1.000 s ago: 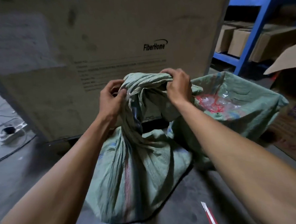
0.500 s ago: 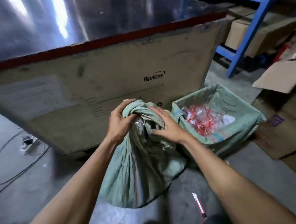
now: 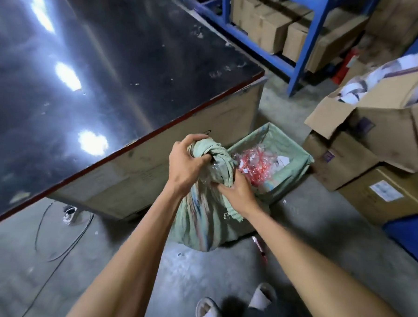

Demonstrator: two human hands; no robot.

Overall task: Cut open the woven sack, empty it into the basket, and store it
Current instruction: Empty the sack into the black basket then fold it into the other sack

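A pale green woven sack [image 3: 201,221] hangs just above the concrete floor, its top bunched into a twisted neck. My left hand [image 3: 185,165] clutches the top of that neck. My right hand [image 3: 237,192] grips the sack's right side just below. Clear plastic shows at the sack's mouth between my hands. Right behind it stands the square basket [image 3: 297,167], lined with the same green cloth and holding red-and-clear plastic scraps [image 3: 256,164]. A red utility knife [image 3: 261,249] lies on the floor below my right forearm.
A large crate with a shiny black top [image 3: 98,75] and cardboard sides fills the left. Cardboard boxes [image 3: 385,148] are stacked at right, and blue shelving [image 3: 298,54] with boxes stands behind. A cable and power strip [image 3: 69,214] lie on the floor at left. My slippered feet [image 3: 234,305] are below.
The view has risen and pulled back. The sack has come up with both hands, its neck more tightly bunched. My right hand has slid from the top to the side of the neck.
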